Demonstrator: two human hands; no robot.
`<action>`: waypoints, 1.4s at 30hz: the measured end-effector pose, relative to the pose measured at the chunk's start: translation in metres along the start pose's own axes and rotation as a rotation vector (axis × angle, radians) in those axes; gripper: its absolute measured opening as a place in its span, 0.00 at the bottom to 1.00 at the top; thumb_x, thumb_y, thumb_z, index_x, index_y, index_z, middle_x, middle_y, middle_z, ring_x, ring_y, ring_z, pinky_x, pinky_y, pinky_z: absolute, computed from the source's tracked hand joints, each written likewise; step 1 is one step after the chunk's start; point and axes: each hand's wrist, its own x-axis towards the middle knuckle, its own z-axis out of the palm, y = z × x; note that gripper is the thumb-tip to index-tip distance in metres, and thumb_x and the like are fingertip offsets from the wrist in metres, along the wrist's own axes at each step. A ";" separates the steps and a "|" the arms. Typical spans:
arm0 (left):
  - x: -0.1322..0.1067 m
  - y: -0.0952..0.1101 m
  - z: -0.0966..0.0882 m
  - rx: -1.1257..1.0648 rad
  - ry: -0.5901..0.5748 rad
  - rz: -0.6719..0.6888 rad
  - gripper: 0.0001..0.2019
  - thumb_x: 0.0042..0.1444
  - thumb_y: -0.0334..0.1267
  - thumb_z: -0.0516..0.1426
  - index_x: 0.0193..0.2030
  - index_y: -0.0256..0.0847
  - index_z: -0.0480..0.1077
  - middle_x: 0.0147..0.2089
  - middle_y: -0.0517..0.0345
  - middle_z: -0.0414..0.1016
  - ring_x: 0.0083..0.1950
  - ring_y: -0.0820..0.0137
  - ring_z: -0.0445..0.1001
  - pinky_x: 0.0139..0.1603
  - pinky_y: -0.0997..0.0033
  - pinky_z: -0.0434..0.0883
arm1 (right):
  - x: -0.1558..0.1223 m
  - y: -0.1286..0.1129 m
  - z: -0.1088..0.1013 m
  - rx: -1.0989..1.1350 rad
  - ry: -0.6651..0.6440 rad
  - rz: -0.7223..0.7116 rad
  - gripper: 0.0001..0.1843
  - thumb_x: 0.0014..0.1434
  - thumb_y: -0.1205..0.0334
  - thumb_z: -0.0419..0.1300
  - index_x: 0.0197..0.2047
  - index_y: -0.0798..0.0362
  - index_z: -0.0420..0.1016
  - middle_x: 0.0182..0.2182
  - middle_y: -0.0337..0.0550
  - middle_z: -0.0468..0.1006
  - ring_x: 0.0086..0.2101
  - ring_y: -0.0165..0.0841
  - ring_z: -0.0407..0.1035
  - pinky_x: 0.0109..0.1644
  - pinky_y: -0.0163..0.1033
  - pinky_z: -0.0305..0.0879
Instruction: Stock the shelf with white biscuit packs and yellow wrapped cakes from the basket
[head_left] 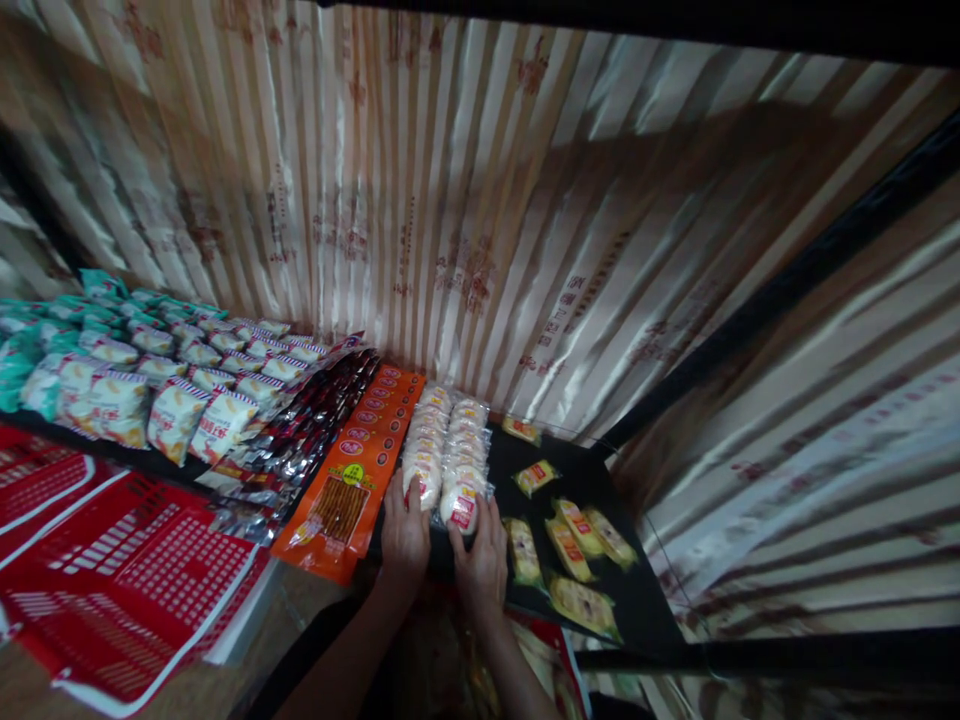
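Note:
Two side-by-side rows of white round snacks in clear wrappers (pixel 466 440) run back along the black shelf. My left hand (pixel 405 530) grips the front wrapped snack (pixel 424 478) of the left row, its fingers curled over the outer side. At the front of the right row, my right hand (pixel 482 550) has its thumb and fingers around another wrapped snack (pixel 459 503) with a red label. Just left of my left hand lies a long orange snack packet (pixel 360 470). Several yellow wrapped snacks (pixel 574 535) lie loosely spread to the right of my right hand.
Dark shiny packets (pixel 311 430) are stacked beyond the orange packet. Farther left stand rows of white and green snack bags (pixel 180 400). Red baskets (pixel 142 570) sit below the shelf at left. Corrugated sheeting (pixel 450 200) backs the shelf, and a black post (pixel 780 290) slants at right.

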 end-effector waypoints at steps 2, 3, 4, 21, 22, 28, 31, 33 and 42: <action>0.002 0.000 0.000 -0.017 -0.005 0.005 0.21 0.55 0.30 0.50 0.57 0.35 0.61 0.62 0.42 0.56 0.63 0.56 0.55 0.60 0.55 0.60 | 0.001 0.001 0.001 -0.006 -0.006 0.001 0.34 0.58 0.46 0.47 0.62 0.59 0.55 0.60 0.58 0.58 0.57 0.46 0.54 0.56 0.50 0.55; 0.003 0.001 0.000 -0.026 -0.008 0.005 0.21 0.55 0.30 0.50 0.57 0.35 0.60 0.62 0.42 0.56 0.63 0.56 0.55 0.60 0.56 0.60 | 0.001 0.001 0.002 -0.010 -0.008 0.000 0.34 0.59 0.46 0.47 0.62 0.59 0.54 0.60 0.58 0.58 0.57 0.46 0.54 0.56 0.50 0.54; 0.004 0.002 -0.001 -0.033 -0.011 0.006 0.21 0.55 0.30 0.50 0.57 0.35 0.60 0.62 0.41 0.56 0.63 0.56 0.55 0.61 0.56 0.60 | 0.001 0.001 0.002 -0.015 -0.011 -0.005 0.35 0.59 0.46 0.47 0.62 0.59 0.54 0.59 0.58 0.58 0.57 0.46 0.54 0.57 0.49 0.54; 0.005 -0.002 0.008 -0.010 0.087 0.054 0.21 0.57 0.34 0.49 0.58 0.36 0.60 0.66 0.43 0.51 0.65 0.55 0.52 0.61 0.56 0.60 | 0.000 -0.002 0.001 -0.088 0.028 -0.026 0.33 0.60 0.47 0.44 0.61 0.61 0.56 0.58 0.58 0.62 0.56 0.45 0.57 0.55 0.48 0.56; 0.004 -0.003 0.008 -0.014 0.087 0.053 0.21 0.58 0.35 0.49 0.59 0.37 0.59 0.66 0.44 0.50 0.66 0.55 0.51 0.61 0.56 0.60 | -0.001 -0.001 0.001 -0.087 0.028 -0.032 0.32 0.60 0.48 0.44 0.62 0.60 0.55 0.58 0.58 0.61 0.56 0.46 0.57 0.55 0.49 0.56; 0.006 -0.003 0.004 -0.060 0.094 0.044 0.20 0.58 0.38 0.50 0.58 0.38 0.60 0.65 0.45 0.53 0.65 0.56 0.53 0.59 0.55 0.61 | 0.000 0.002 0.001 0.025 0.095 -0.077 0.29 0.62 0.51 0.45 0.61 0.57 0.56 0.60 0.58 0.56 0.58 0.46 0.53 0.56 0.52 0.56; 0.002 0.001 -0.006 -0.060 0.111 0.052 0.18 0.59 0.34 0.47 0.56 0.38 0.62 0.63 0.45 0.56 0.63 0.57 0.56 0.58 0.55 0.62 | -0.001 -0.001 -0.008 0.132 0.173 -0.110 0.26 0.62 0.54 0.44 0.59 0.62 0.58 0.58 0.62 0.58 0.58 0.46 0.53 0.57 0.55 0.54; -0.009 0.005 -0.017 -0.070 0.101 0.106 0.18 0.58 0.30 0.46 0.55 0.36 0.63 0.62 0.45 0.58 0.61 0.59 0.58 0.58 0.55 0.62 | -0.011 -0.001 -0.021 0.196 0.175 -0.158 0.24 0.62 0.57 0.44 0.57 0.63 0.59 0.57 0.62 0.60 0.58 0.44 0.53 0.57 0.55 0.54; -0.133 0.014 -0.039 -0.207 -0.397 0.357 0.15 0.57 0.31 0.46 0.45 0.39 0.70 0.51 0.49 0.69 0.54 0.64 0.65 0.57 0.57 0.65 | -0.126 0.057 -0.079 0.128 0.009 0.073 0.17 0.59 0.61 0.44 0.45 0.55 0.69 0.48 0.51 0.71 0.51 0.39 0.63 0.56 0.51 0.58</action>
